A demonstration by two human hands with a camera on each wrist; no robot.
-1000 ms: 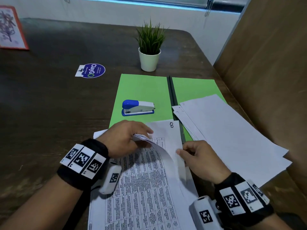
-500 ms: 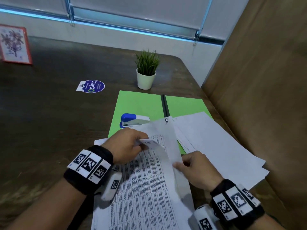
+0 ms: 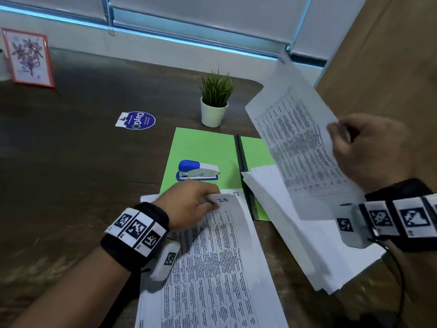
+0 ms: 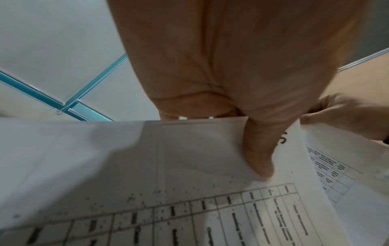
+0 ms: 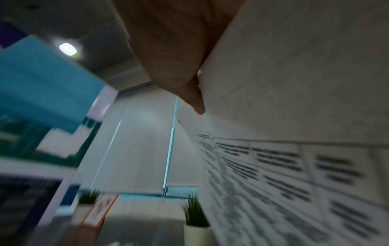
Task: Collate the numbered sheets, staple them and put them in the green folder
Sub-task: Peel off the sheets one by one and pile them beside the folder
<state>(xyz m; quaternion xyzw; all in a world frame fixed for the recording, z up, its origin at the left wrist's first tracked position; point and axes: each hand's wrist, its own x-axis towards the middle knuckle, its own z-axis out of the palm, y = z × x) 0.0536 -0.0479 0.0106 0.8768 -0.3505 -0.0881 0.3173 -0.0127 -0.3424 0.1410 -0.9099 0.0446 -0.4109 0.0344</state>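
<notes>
One stapler (image 3: 197,171), one green folder (image 3: 203,147), one potted plant (image 3: 214,100), one round sticker (image 3: 137,120). One framed picture (image 3: 28,58) too. Two paper piles (image 3: 212,268), plus one lifted sheet (image 3: 295,138).

The head camera looked forward and down over the tabletop (image 3: 71,185). Each wrist camera sat very close under its hand, facing up along the fingers. Head and right wrist views shared the potted plant (image 3: 215,98) (image 5: 194,214).

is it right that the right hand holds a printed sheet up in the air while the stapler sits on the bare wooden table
Not quite. The right hand does hold the printed sheet up, but the head view shows the stapler sitting on the open green folder, not on bare table.
</notes>
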